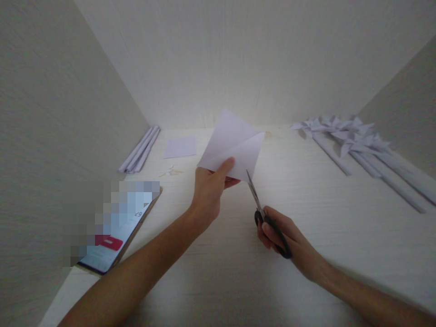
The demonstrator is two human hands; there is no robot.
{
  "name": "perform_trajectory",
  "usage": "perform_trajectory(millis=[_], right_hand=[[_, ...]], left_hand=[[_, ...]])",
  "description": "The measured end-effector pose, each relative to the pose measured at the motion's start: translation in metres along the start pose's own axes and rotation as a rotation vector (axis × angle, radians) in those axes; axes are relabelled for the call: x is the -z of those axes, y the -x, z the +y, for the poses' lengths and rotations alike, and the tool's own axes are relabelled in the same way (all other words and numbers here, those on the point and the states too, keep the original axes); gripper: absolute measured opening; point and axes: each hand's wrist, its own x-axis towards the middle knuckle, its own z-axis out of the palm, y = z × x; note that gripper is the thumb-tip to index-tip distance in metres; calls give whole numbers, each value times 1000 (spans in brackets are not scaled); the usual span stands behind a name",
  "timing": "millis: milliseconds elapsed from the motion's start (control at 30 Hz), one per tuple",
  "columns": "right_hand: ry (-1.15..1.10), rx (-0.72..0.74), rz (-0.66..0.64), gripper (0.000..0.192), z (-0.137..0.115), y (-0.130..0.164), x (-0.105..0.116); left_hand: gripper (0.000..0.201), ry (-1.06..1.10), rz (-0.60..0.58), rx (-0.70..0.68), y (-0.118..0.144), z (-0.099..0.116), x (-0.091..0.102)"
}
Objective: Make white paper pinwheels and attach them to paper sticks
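Observation:
My left hand point(211, 193) pinches a square sheet of white paper point(228, 141) by its lower edge, thumb on top and fingers beneath. A diagonal crease runs across the sheet. In my right hand point(277, 229) is a pair of scissors point(257, 197) with black handles, my fingers through the loops. The blades point up and to the left, their tips at the paper's lower right corner. Whether the blades have cut into the sheet I cannot tell. Both hands are above the white table point(218, 263).
Paper pinwheels point(354, 134) on rolled paper sticks point(388, 175) lie at the right. At the left are several rolled paper tubes point(141, 150), a square paper point(180, 147), small bits with thin sticks point(170, 171) and a phone point(119, 236). Pale walls point(218, 59) enclose the table.

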Motion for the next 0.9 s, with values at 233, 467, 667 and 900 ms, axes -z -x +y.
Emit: perform_trajectory(millis=[233, 467, 667, 900], right_hand=[[2, 3, 4, 34, -2, 1, 0], [24, -3, 9, 34, -1, -1, 1], [22, -16, 23, 34, -2, 1, 0], [41, -29, 22, 36, -3, 0, -1]], left_hand=[[30, 10, -1, -2, 0, -1, 0], [31, 10, 7, -13, 0, -1, 0], [30, -8, 15, -21, 1, 0, -1], [30, -1, 3, -45, 1, -1, 0]])
